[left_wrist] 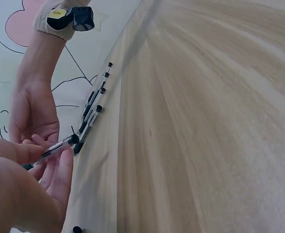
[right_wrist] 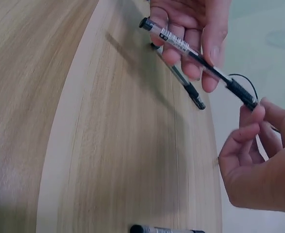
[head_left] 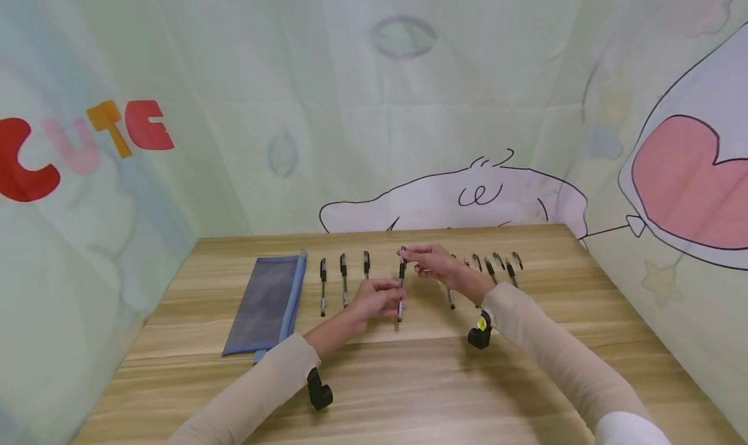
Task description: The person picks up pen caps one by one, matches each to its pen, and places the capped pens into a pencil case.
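The left hand (head_left: 374,299) pinches the barrel of a slim, clear plastic pen with a black grip (head_left: 401,282); the right hand (head_left: 435,263) pinches its far, black end. The pen is between the hands, raised over the light wood-grain table (head_left: 438,383), its long axis running away from the person. The left hand is nearer the flat blue mesh zip pouch (head_left: 263,295), which lies leftward, past three similar pens (head_left: 323,288).

Pale-brown wood-grain worktop (head_left: 409,380). Flat on its left: blue-edged, grey-blue rectangular zip pouch (head_left: 263,302). Pale green fabric backdrop (head_left: 234,55) behind and at both sides, printed with multicoloured "CUTE" lettering (head_left: 86,162) left, white balloon (head_left: 721,97) bearing a pink heart (head_left: 680,178) right.
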Tool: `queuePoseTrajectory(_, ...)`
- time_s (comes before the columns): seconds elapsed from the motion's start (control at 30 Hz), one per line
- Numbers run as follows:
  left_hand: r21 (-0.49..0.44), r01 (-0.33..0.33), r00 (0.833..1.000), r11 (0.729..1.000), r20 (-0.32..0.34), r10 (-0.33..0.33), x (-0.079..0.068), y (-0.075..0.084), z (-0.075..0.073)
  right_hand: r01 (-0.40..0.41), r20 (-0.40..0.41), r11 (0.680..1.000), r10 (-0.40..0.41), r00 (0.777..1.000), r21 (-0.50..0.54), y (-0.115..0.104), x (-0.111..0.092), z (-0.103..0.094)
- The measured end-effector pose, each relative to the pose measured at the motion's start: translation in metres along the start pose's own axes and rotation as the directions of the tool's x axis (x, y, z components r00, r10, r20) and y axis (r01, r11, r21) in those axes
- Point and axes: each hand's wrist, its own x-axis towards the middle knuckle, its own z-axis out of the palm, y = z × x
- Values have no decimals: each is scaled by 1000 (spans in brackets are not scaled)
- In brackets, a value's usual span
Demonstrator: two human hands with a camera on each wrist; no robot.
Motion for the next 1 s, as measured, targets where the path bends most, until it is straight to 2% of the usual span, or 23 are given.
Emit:
queuePoseTrajectory(0.17, 13, -9, 1000, 1000, 26, 9, -3, 3, -2, -61, -41, 998, 62, 997, 19, -2, -1, 6)
queuePoseTrajectory(0.27, 12, -24, 1000, 1000, 10, 23, -2, 10, -3, -51, -59, 999, 51, 997, -6, -7, 0, 7)
queuePoseTrajectory(0.43, 13, -3, 1000, 1000, -12, 3, 1, 22, -6, -35, -56, 998, 31, 998, -55, -14, 2, 7)
queuePoseTrajectory(0.5, 18, 1, 1000, 1000, -10, 0, 1, 25, -6, -43, -53, 998, 41, 998, -34, -14, 1, 7)
queuePoseTrajectory(0.67, 40, -49, 999, 998, 22, 48, 2, 29, -6, -46, -74, 998, 49, 996, 51, -16, -2, 8)
queuePoseTrajectory(0.8, 72, -70, 996, 995, 60, 66, -2, 37, -8, -19, -49, 999, 21, 999, 40, -14, -7, 9)
queuePoseTrajectory(1.0, 142, -11, 995, 990, 95, -2, -6, 41, -10, -4, 70, 1000, 5, 998, -16, -9, -8, -1)
